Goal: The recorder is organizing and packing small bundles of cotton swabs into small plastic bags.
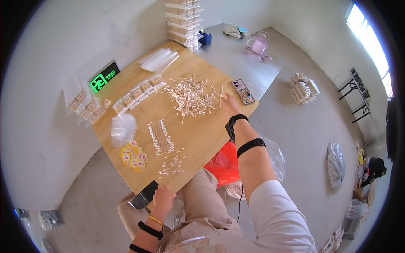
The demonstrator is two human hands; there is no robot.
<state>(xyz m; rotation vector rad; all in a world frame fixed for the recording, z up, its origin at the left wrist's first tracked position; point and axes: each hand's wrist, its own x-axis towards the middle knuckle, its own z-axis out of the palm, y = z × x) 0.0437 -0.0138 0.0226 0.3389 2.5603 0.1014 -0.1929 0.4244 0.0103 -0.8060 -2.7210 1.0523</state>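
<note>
On my feed, the bare right hand (pixel 229 105) is stretched out right of the frame's centre, its fingertips at a thin white-tipped cotton swab (pixel 222 91); I cannot tell whether they are closed on it. Just left of it, at upper centre, I see a loose heap of white-tipped cotton swabs (pixel 192 97) on the light-brown wooden table (pixel 204 133). I have the bare left hand (pixel 163 198) at lower centre-left, fingers curled at the table's near edge, beside a flat black object (pixel 145 195); I cannot tell whether it grips anything. Above that hand I make out a sparse scatter of swabs (pixel 172 165), then a neat ladder-like row of swabs (pixel 160 137), with yellow-and-white paper labels (pixel 133 157) to their left
</note>
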